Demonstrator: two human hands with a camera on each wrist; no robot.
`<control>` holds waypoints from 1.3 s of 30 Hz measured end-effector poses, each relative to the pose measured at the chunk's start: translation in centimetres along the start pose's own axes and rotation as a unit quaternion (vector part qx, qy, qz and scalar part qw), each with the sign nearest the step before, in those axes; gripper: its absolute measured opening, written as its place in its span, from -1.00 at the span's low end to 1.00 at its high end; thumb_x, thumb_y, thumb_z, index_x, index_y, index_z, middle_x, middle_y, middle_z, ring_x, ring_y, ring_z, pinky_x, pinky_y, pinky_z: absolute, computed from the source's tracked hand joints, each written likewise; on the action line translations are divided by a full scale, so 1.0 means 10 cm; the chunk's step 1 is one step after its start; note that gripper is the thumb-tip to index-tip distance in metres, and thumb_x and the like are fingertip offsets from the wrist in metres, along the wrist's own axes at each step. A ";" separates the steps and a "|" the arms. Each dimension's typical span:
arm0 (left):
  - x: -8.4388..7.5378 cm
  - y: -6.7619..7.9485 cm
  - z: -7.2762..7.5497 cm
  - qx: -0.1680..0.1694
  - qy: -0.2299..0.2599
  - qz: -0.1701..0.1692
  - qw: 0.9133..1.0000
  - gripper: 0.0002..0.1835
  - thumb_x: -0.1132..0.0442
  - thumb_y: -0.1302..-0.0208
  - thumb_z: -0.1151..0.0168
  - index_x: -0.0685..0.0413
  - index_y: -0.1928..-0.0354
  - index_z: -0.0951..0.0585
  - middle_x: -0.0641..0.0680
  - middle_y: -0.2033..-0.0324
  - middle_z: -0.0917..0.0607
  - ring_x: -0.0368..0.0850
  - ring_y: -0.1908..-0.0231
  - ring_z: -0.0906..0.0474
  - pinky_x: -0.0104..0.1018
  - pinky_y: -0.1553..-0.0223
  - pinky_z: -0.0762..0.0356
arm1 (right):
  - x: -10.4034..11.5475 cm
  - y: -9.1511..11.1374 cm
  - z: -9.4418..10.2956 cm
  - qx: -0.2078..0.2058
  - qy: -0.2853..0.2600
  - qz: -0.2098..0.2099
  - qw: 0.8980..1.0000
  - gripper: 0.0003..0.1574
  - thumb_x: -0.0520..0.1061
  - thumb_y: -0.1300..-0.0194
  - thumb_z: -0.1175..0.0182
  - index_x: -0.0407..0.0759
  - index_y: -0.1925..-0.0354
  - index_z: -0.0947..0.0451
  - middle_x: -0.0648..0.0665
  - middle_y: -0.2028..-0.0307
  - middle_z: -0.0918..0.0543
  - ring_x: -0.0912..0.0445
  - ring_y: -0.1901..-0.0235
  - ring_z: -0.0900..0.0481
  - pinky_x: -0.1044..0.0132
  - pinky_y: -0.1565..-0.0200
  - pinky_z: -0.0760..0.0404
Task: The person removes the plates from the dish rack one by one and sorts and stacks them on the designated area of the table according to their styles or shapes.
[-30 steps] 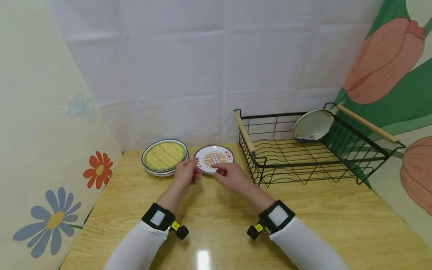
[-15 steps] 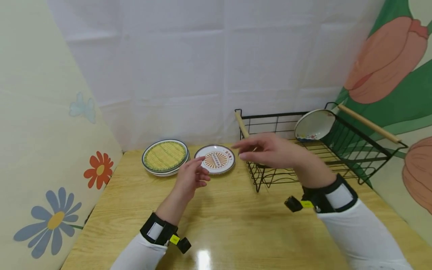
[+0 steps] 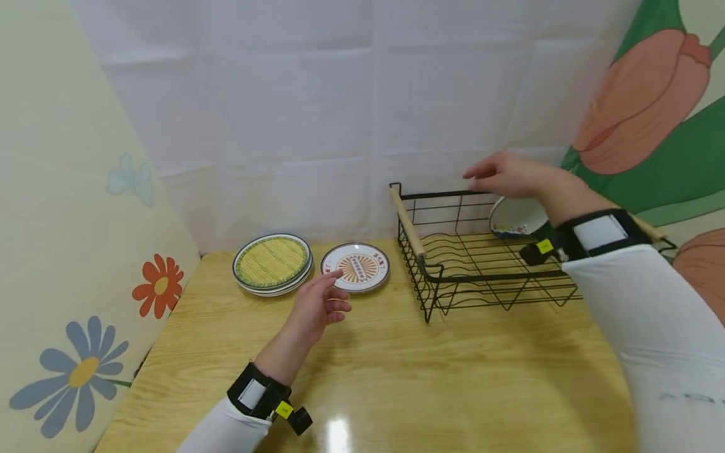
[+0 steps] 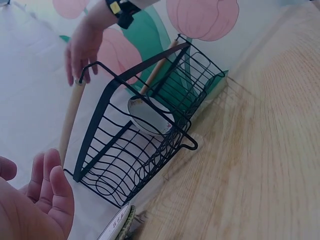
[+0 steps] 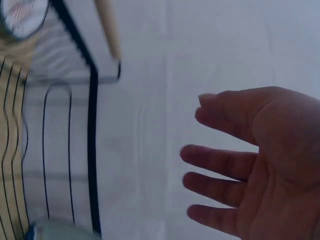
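A white plate (image 3: 370, 251) with an orange sunburst and red lettering lies on the table, and my left hand (image 3: 318, 305) hovers at its near left edge with relaxed, empty fingers. To its left sits a stack of plates (image 3: 272, 261), the top one yellow with a green and blue rim. My right hand (image 3: 512, 175) is raised over the back of a black wire dish rack (image 3: 481, 277), fingers loosely extended and holding nothing. Inside the rack a white enamel bowl (image 3: 512, 217) with a flower pattern leans on its side, partly hidden by my right forearm.
The rack has wooden handles (image 3: 408, 220) at both ends. Behind everything hangs a white cloth (image 3: 283, 126). Painted flower panels stand at the left and right sides. The wood-grain table (image 3: 396, 377) stretches toward me in front of the plates and rack.
My right hand has moved from beside the sunburst plate, up and right to above the rack. My left hand has shifted only slightly. The plates and bowl stay where they were.
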State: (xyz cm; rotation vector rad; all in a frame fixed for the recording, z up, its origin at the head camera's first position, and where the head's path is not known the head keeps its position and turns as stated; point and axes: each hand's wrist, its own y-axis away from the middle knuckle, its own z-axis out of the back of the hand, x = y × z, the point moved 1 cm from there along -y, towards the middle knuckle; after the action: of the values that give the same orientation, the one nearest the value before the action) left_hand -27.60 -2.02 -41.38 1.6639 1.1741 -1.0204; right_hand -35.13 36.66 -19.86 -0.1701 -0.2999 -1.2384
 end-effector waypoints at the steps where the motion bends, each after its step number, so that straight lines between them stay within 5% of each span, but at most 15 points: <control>1: 0.00 0.01 0.01 0.000 0.004 0.002 1.000 -0.55 0.14 -0.59 0.11 0.14 -0.38 -0.47 -0.06 0.51 -0.68 -0.19 0.56 -0.67 -0.36 0.49 -0.60 | -0.11 -0.04 0.03 -0.008 0.006 -0.014 1.000 -0.29 0.11 -0.61 0.05 -0.26 -0.50 -0.29 -0.53 -0.39 -0.40 -0.44 -0.30 -0.43 -0.34 -0.21 -0.48; 8: -0.03 0.06 0.01 0.006 0.022 0.011 1.000 -0.54 0.08 -0.57 0.04 0.08 -0.37 -0.48 -0.05 0.51 -0.68 -0.19 0.55 -0.66 -0.37 0.48 -0.59 | -1.00 -0.15 0.08 -0.106 0.003 -0.120 0.987 -0.02 0.30 -0.55 0.14 -0.28 -0.61 0.03 -0.62 -0.51 -0.04 -0.57 -0.45 -0.02 -0.47 -0.39 -0.12; 13: -0.02 0.10 0.02 0.011 0.028 0.028 0.999 -0.52 0.07 -0.57 0.05 0.05 -0.41 -0.45 -0.07 0.50 -0.68 -0.19 0.53 -0.67 -0.38 0.45 -0.59 | -1.39 -0.16 -0.07 -0.173 0.048 -0.159 0.971 -0.17 0.12 -0.49 0.05 -0.29 -0.54 -0.19 -0.61 -0.46 -0.20 -0.58 -0.38 -0.16 -0.48 -0.29 -0.26; 20: 0.03 0.19 0.08 0.017 0.026 0.043 0.999 -0.49 0.04 -0.57 0.07 0.06 -0.43 -0.42 -0.06 0.46 -0.67 -0.18 0.50 -0.67 -0.36 0.42 -0.59 | -1.46 -0.25 -0.34 -0.153 0.122 -0.138 0.971 -0.30 -0.10 -0.45 0.04 -0.26 -0.48 -0.29 -0.63 -0.41 -0.20 -0.62 -0.28 -0.20 -0.59 -0.17 -0.28; 32: 0.07 0.23 0.06 0.036 0.030 0.055 0.997 -0.48 0.04 -0.55 0.02 0.12 -0.41 -0.41 -0.08 0.49 -0.66 -0.21 0.52 -0.66 -0.41 0.46 -0.58 | -1.52 -0.42 -0.62 -0.099 0.136 -0.141 0.975 -0.16 -0.27 -0.44 0.26 -0.08 -0.64 0.04 -0.55 -0.55 0.08 -0.61 -0.46 0.17 -0.72 -0.22 0.05; 39: 0.13 0.23 0.03 0.045 0.027 0.070 0.996 -0.43 0.03 -0.55 0.02 0.21 -0.44 -0.37 -0.09 0.48 -0.64 -0.22 0.52 -0.65 -0.41 0.45 -0.60 | -1.63 -0.35 -0.71 -0.112 0.158 -0.151 0.969 -0.22 -0.28 -0.46 0.18 -0.08 -0.60 -0.10 -0.51 -0.52 -0.07 -0.57 -0.43 0.03 -0.69 -0.20 -0.08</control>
State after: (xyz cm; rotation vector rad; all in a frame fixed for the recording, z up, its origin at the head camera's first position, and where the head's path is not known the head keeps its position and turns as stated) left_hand -25.10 -2.48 -42.27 1.8273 1.0436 -0.9585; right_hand -42.27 48.16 -31.83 -0.1192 0.0972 -1.5784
